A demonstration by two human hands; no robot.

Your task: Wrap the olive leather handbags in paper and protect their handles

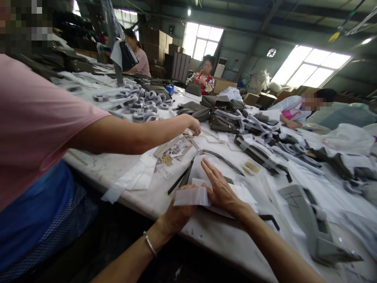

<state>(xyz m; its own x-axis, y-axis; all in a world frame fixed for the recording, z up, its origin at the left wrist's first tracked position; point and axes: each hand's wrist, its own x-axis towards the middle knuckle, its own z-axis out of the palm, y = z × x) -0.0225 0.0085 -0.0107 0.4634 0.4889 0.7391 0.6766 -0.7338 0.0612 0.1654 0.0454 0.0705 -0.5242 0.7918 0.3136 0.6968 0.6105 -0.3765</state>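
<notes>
Clock directions are taken from the two hands, with 12 o'clock toward the far side of the table.

The left hand (181, 208), a silver-coloured metal bangle (150, 244) on its wrist, is closed on a translucent whitish strip of thin sheet (191, 196) at the near edge of the white-covered worktable (140, 201). The right hand (219, 188) is open, its fingers straight and pointing to 11 o'clock, over a dark grey bag with a thin black looped handle (185, 177) that is partly covered by white paper; whether the palm presses on it cannot be told. The bag lies flat on the table, its handle toward 12 o'clock.

A co-worker's bare arm (138, 135) reaches in from 10 o'clock. Beneath and beside its hand, at 11 o'clock, lie scattered brown and white paper pieces (172, 151); farther that way are wrapped grey rolls (150, 96). A heap of dark grey bags (225, 118) sits toward 12 to 1 o'clock, a small clear plastic tub with yellowish contents (251, 168) at 2, and a grey plastic tape dispenser (309, 220) at 3.
</notes>
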